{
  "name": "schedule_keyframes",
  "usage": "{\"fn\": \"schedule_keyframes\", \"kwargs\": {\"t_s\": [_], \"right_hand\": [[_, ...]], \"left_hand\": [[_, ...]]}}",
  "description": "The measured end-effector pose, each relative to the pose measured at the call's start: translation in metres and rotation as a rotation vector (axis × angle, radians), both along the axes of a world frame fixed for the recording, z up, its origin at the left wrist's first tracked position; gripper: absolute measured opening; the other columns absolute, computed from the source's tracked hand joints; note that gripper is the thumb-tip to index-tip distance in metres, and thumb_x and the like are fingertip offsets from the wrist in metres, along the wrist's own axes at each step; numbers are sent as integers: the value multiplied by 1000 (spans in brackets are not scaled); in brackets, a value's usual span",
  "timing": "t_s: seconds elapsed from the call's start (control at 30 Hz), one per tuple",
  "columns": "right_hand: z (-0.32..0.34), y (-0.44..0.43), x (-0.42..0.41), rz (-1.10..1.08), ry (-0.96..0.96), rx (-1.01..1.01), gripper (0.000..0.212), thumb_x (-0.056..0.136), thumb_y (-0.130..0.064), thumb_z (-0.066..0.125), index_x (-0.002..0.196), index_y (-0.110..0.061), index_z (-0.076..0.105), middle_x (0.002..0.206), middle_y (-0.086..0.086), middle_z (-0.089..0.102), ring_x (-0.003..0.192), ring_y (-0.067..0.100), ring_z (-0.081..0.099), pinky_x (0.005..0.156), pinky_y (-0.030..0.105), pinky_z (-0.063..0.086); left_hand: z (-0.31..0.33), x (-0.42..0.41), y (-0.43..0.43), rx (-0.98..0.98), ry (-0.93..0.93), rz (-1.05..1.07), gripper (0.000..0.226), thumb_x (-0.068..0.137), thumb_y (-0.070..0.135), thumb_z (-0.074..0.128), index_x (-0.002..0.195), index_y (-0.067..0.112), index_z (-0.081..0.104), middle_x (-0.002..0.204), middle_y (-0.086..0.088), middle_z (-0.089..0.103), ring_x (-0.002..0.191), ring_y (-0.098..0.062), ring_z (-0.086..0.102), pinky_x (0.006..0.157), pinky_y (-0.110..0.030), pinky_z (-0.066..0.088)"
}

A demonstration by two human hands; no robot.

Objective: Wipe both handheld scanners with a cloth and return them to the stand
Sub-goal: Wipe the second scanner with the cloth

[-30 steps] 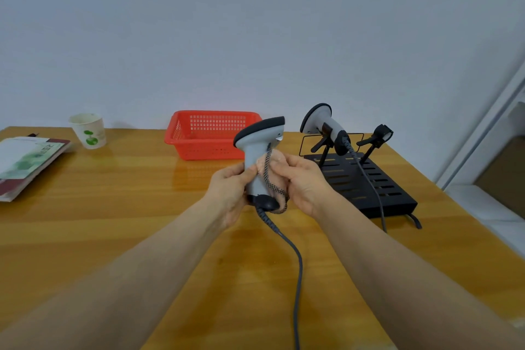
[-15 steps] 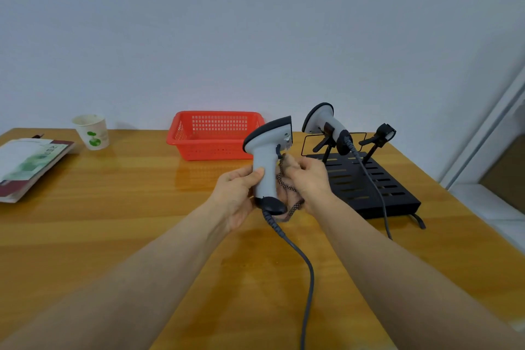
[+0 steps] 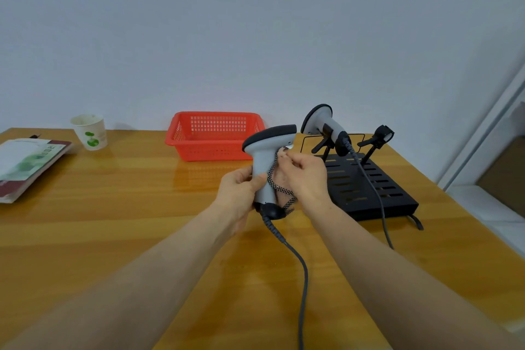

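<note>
Handheld scanner (image 3: 264,167) (grey, dark-capped, its cable (image 3: 304,273) trailing down) held upright above the wooden table (image 3: 113,207), just left of the black stand (image 3: 369,193). Left hand (image 3: 238,190) curls round its handle; right hand (image 3: 306,176) pinches a checker-edged cloth (image 3: 281,179) against the handle. Second scanner (image 3: 324,122) sits on the stand.

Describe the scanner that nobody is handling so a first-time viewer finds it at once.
At the right end of the wooden table lies a black slotted stand. The parked scanner sits in its left holder, dark-rimmed head raised, cable trailing forward over the stand. Unlike the held scanner in the left hand, no hand touches it.
</note>
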State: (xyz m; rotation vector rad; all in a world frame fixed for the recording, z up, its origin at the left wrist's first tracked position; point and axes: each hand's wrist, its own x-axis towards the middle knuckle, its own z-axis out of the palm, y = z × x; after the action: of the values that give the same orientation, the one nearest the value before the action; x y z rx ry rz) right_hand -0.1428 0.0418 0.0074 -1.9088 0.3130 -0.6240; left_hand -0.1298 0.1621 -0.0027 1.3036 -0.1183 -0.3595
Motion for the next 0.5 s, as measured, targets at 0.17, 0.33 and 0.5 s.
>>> {"fn": "schedule_keyframes", "kwargs": {"t_s": [0.17, 0.33, 0.5], "right_hand": [[-2, 7, 1, 73, -40, -257, 19, 87, -22, 64, 101, -12, 72, 97, -3, 52, 88, 7, 53, 72, 8, 41], [-6, -2, 10, -109, -20, -23, 16, 87, -33, 63, 90, -20, 70, 101, 5, 64, 87, 12, 60, 83, 30, 52], [-6, 4, 4, 1, -33, -180, 20, 89, -22, 61, 105, -12, 70, 103, -2, 53, 93, 9, 55, 81, 11, 44]], "left_hand": [[-3, -2, 3, -41, 27, 22, 20, 95, 5, 50, 111, 5, 63, 91, -7, 70, 77, -20, 66, 77, -41, 56], [-4, -4, 2, -97, 102, 18, 20, 94, 5, 51, 110, -2, 61, 90, -11, 69, 75, -22, 65, 74, -40, 56], [-3, -4, 1, -62, 70, 21, 26, 95, 5, 50, 119, 0, 59, 97, -11, 68, 82, -22, 65, 77, -41, 56]]}}
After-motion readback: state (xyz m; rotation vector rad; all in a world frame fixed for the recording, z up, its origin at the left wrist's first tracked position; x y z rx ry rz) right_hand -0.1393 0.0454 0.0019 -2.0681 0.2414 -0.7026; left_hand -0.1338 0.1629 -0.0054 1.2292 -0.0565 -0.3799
